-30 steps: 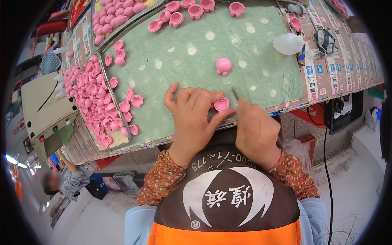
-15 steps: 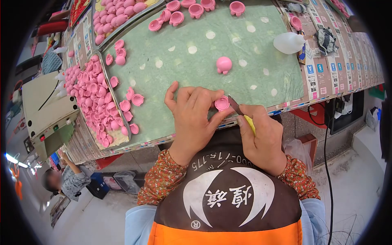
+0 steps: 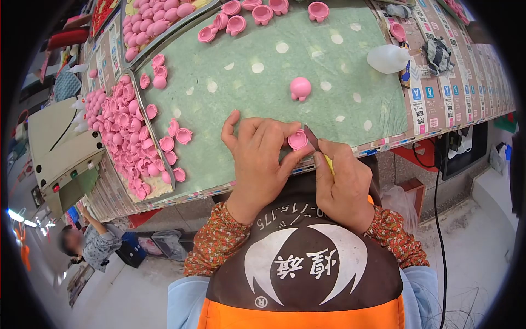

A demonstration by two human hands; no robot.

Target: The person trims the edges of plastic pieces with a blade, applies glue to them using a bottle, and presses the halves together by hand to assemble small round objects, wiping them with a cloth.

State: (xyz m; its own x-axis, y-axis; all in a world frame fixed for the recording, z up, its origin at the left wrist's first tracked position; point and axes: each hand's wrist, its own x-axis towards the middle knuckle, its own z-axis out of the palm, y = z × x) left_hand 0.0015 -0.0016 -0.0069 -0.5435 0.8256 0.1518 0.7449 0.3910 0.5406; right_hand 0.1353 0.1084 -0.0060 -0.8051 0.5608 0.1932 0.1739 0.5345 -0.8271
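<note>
Between the thumb and fingers of my left hand (image 3: 262, 159) is a small pink plastic cup-like piece (image 3: 297, 140), its hollow side facing up. My right hand (image 3: 346, 183) grips a knife (image 3: 312, 135) with a yellow handle, its dark blade at the right rim of the piece. Whether the edge touches the rim I cannot tell. Just beyond my hands, a round pink piece (image 3: 300, 88) rests dome-up on the green spotted cloth (image 3: 241, 82).
At the left, a tray (image 3: 143, 109) holds a heap of pink pieces, with several loose ones beside it. Another tray (image 3: 164, 30) of pink pieces stands behind. More cups (image 3: 263, 14) line the back. A white bottle (image 3: 388, 58) lies at the right. A person (image 3: 90, 241) is far left.
My right hand has shifted slightly left with the knife, bringing the blade closer to the pink piece. My left hand keeps its hold almost unmoved.
</note>
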